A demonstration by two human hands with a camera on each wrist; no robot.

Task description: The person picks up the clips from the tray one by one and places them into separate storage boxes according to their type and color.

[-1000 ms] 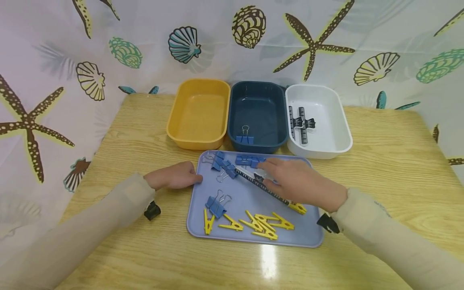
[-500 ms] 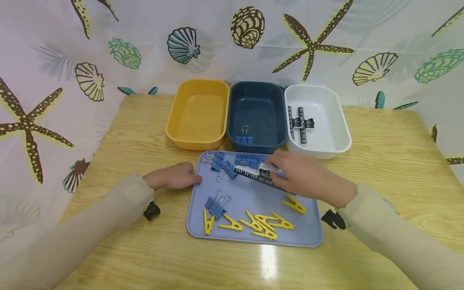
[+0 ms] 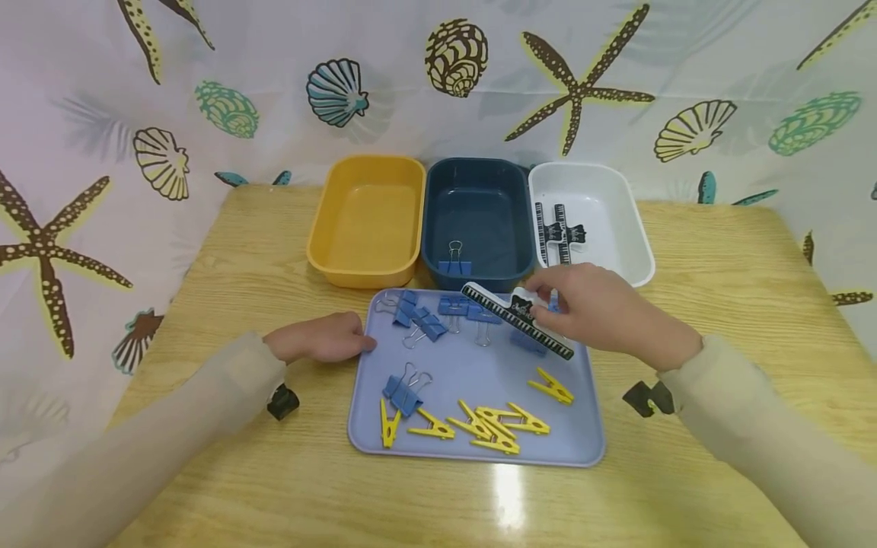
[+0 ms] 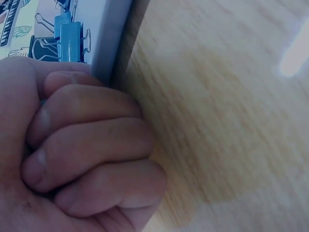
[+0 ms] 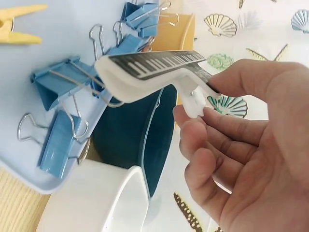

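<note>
**Long clip (image 3: 505,313) pinched above the tray (image 3: 466,373), wire loops close by**

In my head view, the right hand (image 3: 596,308) pinches the clip by its handle, right of centre, above the upper right part of the tray. The clip slants, its far end lower right. My worry is that so small a hold could let the long body pivot, or that an end could snag on the wires of the blue binder clips (image 3: 483,313) nearby. A low pass to the upper right might knock the near wall of the white bin (image 3: 610,213). The left hand (image 3: 322,336), left of centre, has a tip at the tray's left rim.

My left wrist view shows that hand's fingers folded into the palm, lower left; I see nothing inside. How firmly it bears on the rim, I cannot tell.

In my right wrist view the clip crosses the upper middle, thumb above the handle, fingers beneath. It looks like smooth, rigid white plastic with rounded ends and a black piano-key strip.
</note>
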